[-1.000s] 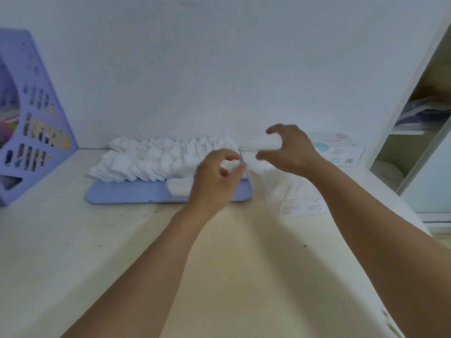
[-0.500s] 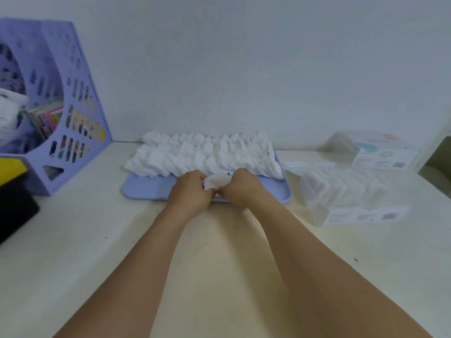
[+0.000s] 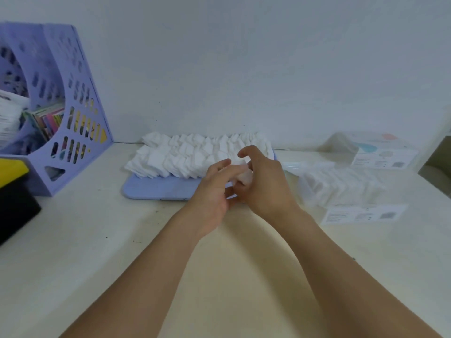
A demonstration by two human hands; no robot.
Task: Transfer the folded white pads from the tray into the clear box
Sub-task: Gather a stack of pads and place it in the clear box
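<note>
A lavender tray lies against the back wall with several rows of folded white pads stacked on it. Over the tray's right front corner my right hand grips one white pad between thumb and fingers. My left hand sits right beside it, fingers loosely spread and touching the pad's left side. The clear box stands to the right of the tray, partly filled with white pads.
A lavender magazine file with books stands at the left, with a yellow and black object in front of it. A second clear lidded box sits at the back right. A dark opening shows at the far right edge.
Both hands have lifted off the tray's front edge with the pad. The right hand now holds it, and the left hand's fingers have loosened and spread.
</note>
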